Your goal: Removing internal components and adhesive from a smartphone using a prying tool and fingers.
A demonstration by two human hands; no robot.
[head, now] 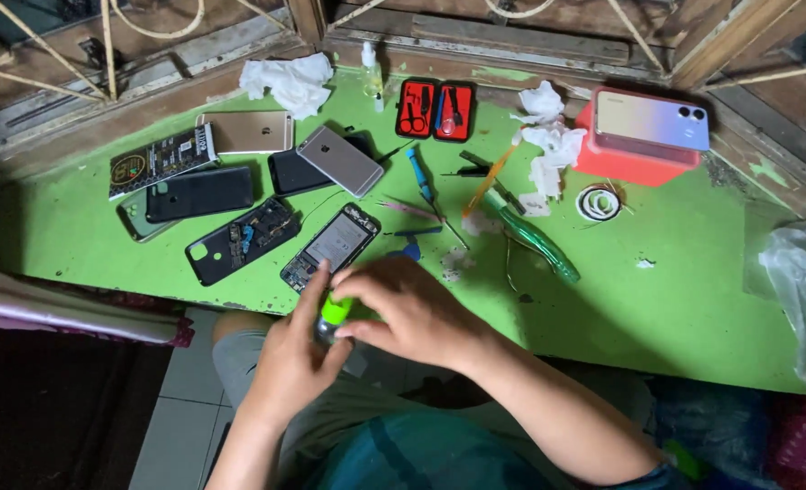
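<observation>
Both hands closed on small lime-green capped tool at green surface edge: left hand gripping beneath, right hand pinching atop. Best held steady, clear of opened black phone just beyond.

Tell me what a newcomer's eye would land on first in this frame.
Probably the bright green table, strewn with phones: an opened phone lies just beyond the hands, with more handsets to its left. At the near edge, the left hand and right hand meet around a small lime-green object. At far right, a pastel phone rests on a red box.
</observation>
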